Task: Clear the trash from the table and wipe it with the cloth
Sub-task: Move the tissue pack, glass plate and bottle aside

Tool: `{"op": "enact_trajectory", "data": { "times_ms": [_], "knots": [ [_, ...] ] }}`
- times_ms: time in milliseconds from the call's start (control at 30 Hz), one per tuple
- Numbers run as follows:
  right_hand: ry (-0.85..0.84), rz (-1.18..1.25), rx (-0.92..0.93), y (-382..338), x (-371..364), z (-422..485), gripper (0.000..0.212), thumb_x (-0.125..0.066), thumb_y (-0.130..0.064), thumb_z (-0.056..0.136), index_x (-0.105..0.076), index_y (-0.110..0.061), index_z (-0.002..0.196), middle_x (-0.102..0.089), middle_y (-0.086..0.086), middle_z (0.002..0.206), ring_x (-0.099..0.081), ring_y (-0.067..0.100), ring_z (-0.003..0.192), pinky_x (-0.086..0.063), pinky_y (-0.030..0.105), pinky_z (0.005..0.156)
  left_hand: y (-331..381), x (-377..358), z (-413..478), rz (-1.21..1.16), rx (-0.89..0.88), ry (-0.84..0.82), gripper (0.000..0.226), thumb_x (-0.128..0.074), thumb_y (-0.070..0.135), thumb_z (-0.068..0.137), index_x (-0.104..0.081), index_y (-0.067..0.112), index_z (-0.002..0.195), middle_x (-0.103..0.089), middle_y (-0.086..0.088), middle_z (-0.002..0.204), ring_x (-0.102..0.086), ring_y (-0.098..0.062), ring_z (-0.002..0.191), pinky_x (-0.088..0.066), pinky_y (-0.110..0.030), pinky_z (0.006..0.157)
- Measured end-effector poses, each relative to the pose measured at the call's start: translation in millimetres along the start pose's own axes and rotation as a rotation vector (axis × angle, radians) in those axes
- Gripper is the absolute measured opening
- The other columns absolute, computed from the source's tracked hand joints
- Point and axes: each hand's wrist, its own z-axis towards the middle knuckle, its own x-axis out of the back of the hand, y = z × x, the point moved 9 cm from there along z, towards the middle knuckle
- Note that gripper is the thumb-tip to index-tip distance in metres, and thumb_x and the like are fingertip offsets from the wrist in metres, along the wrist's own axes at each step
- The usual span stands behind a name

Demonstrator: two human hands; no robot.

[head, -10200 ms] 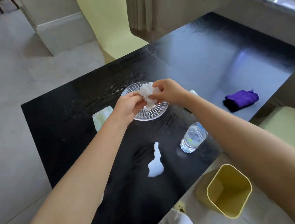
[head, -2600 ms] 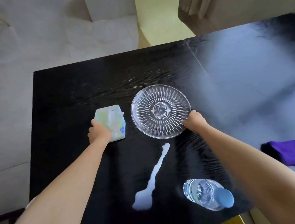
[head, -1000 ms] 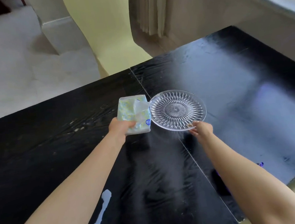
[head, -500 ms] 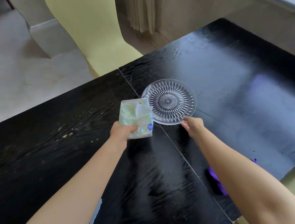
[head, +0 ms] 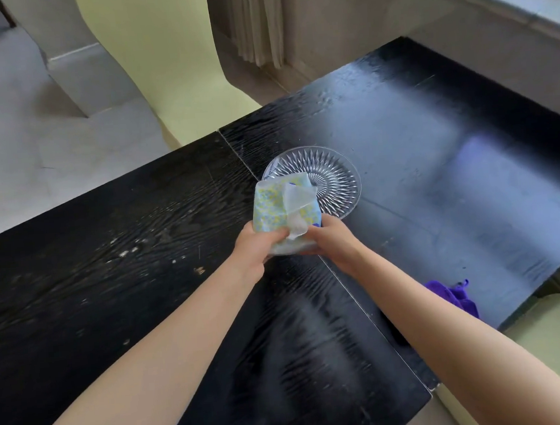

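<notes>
The black table (head: 436, 173) runs from the near edge, under both forearms, to a far right corner by the wall; a seam crosses it from the far edge towards the near right corner. On that seam, towards the far edge, lies the clear glass plate (head: 331, 178). Just on its near side, overlapping its near-left rim in this view, is the tissue pack (head: 283, 208), upright with its long axis running away from the person. The purple cloth (head: 457, 295) lies close to the near right edge, partly hidden behind the right forearm, so the right arm is the nearer one to it.

The left hand (head: 253, 248) is closed around the pack's lower left side. The right hand (head: 329, 242) is closed on its lower right, fingers seemingly pinching the loose flap or a tissue, though the grip is too small to read surely.

Half a second ago the right hand was at the plate's near rim and only the left held the pack; now the plate is released and both hands meet on the pack. White specks (head: 124, 251) dot the left half.
</notes>
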Motion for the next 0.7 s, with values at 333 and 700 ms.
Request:
{"op": "enact_trajectory", "data": {
  "times_ms": [333,700],
  "knots": [
    [0.076,0.057,0.074,-8.4,-24.8,-46.2,0.029,-0.059,0.000,0.082,-0.065,-0.006,0.110,-0.070,0.013,0.100,-0.068,0.023,0.085,-0.059,0.032,0.072,6.2,26.7,-54.2,0.003,-0.043,-0.173,0.037,-0.059,0.003,0.087,-0.053,0.001,0.123,-0.067,-0.004,0.101,-0.065,-0.018,0.090,-0.055,-0.028,0.079],
    [0.119,0.147,0.023,25.3,-47.4,-81.2,0.016,-0.059,-0.002,0.080,-0.066,-0.014,0.087,-0.068,0.002,0.088,-0.065,0.018,0.080,-0.059,0.029,0.065,-83.7,103.8,-169.8,0.783,-0.094,-0.753,0.073,-0.041,-0.011,0.086,-0.031,0.040,0.137,-0.048,0.012,0.141,-0.038,0.002,0.133,-0.023,-0.025,0.116]
  ]
}}
